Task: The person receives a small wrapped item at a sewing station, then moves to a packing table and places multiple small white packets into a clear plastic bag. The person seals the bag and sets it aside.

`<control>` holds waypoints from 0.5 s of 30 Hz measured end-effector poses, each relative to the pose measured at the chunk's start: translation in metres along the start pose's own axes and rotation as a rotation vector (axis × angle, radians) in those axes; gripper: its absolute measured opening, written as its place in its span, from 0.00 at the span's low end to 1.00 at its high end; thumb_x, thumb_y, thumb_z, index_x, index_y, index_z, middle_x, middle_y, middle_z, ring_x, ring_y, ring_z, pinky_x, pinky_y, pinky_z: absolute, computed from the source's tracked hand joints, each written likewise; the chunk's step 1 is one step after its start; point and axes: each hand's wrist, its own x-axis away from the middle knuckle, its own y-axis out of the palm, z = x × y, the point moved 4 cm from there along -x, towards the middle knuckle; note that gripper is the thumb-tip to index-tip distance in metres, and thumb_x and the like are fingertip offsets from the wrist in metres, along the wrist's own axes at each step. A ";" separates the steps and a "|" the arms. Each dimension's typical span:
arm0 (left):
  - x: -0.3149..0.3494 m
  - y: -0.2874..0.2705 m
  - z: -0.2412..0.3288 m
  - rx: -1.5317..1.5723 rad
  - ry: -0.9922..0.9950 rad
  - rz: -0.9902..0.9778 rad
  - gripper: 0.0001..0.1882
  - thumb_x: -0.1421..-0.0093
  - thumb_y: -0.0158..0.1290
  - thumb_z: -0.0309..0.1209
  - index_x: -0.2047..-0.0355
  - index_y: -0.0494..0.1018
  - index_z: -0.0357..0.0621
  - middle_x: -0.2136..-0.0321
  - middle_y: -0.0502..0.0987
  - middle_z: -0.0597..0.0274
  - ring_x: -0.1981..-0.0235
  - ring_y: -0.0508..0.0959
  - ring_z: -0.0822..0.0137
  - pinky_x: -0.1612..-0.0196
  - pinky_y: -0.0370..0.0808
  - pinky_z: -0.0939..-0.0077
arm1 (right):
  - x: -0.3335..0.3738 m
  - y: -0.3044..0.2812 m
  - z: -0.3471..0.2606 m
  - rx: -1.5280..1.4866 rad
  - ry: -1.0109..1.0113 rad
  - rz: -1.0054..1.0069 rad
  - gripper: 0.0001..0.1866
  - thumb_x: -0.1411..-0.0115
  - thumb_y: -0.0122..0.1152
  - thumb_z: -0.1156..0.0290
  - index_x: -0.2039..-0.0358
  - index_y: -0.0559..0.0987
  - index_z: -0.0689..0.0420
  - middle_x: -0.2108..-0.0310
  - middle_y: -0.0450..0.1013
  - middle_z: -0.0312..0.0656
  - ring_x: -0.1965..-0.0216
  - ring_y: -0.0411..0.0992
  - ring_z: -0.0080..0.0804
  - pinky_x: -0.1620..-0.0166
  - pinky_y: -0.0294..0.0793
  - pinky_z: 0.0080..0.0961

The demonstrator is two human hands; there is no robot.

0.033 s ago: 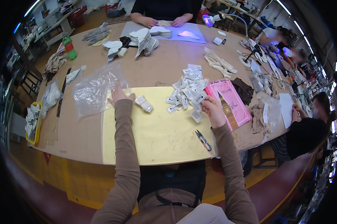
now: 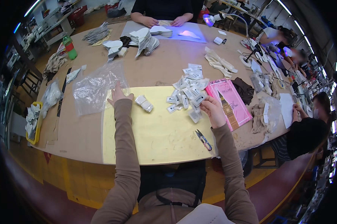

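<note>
My left hand [image 2: 120,94] lies with fingers spread at the upper left corner of a yellow sheet [image 2: 157,138], against the edge of a clear plastic bag [image 2: 90,91]. Just right of it rests a small bundle of white labels [image 2: 144,103]. At the right side of a loose heap of small white printed labels [image 2: 187,87], my right hand [image 2: 214,112] is closed, thumb and fingertips pinching one label [image 2: 200,99]. A small clear piece [image 2: 195,116] lies below those fingers. Thread snips [image 2: 203,140] lie on the sheet, nearer me.
A pink booklet [image 2: 230,104] sits right of my right hand, beside dark brown cloth [image 2: 243,89]. White fabric pieces [image 2: 143,40] are stacked farther back, before a person across the table. A green bottle [image 2: 69,46] and a yellow basket [image 2: 35,123] stand left; a lamp [image 2: 213,18] is far right.
</note>
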 end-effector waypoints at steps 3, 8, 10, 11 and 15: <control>-0.018 0.000 -0.025 -0.047 0.016 -0.066 0.32 0.54 0.58 0.33 0.46 0.65 0.58 0.47 0.69 0.62 0.41 0.64 0.63 0.35 0.33 0.46 | 0.001 0.006 -0.005 0.035 -0.089 0.001 0.07 0.43 0.51 0.76 0.64 0.74 0.61 0.67 0.73 0.34 0.68 0.70 0.20 0.61 0.69 0.16; -0.014 -0.006 -0.052 0.187 0.070 -0.238 0.25 0.51 0.56 0.30 0.50 0.69 0.52 0.67 0.78 0.62 0.63 0.77 0.67 0.47 0.64 0.63 | 0.008 -0.012 -0.001 0.115 -0.060 -0.036 0.08 0.43 0.50 0.76 0.64 0.75 0.62 0.68 0.73 0.34 0.69 0.69 0.19 0.61 0.68 0.16; 0.000 -0.017 -0.045 0.244 0.118 -0.266 0.22 0.49 0.57 0.31 0.53 0.71 0.48 0.72 0.77 0.64 0.74 0.75 0.70 0.64 0.73 0.75 | 0.011 -0.013 0.002 0.206 -0.014 -0.099 0.09 0.43 0.51 0.76 0.63 0.75 0.63 0.69 0.72 0.34 0.70 0.68 0.19 0.62 0.67 0.15; 0.005 -0.025 -0.036 0.253 0.096 -0.245 0.21 0.49 0.58 0.31 0.53 0.72 0.47 0.72 0.77 0.63 0.73 0.76 0.70 0.63 0.73 0.75 | 0.011 -0.012 0.003 0.281 -0.005 -0.136 0.10 0.43 0.51 0.75 0.62 0.75 0.63 0.69 0.72 0.34 0.70 0.68 0.18 0.63 0.66 0.15; 0.002 -0.036 -0.014 0.442 0.277 0.038 0.16 0.47 0.58 0.30 0.57 0.74 0.42 0.71 0.77 0.61 0.70 0.76 0.69 0.60 0.73 0.76 | 0.001 0.003 0.017 0.425 -0.055 -0.129 0.12 0.44 0.55 0.73 0.60 0.74 0.64 0.71 0.70 0.32 0.72 0.66 0.17 0.67 0.65 0.14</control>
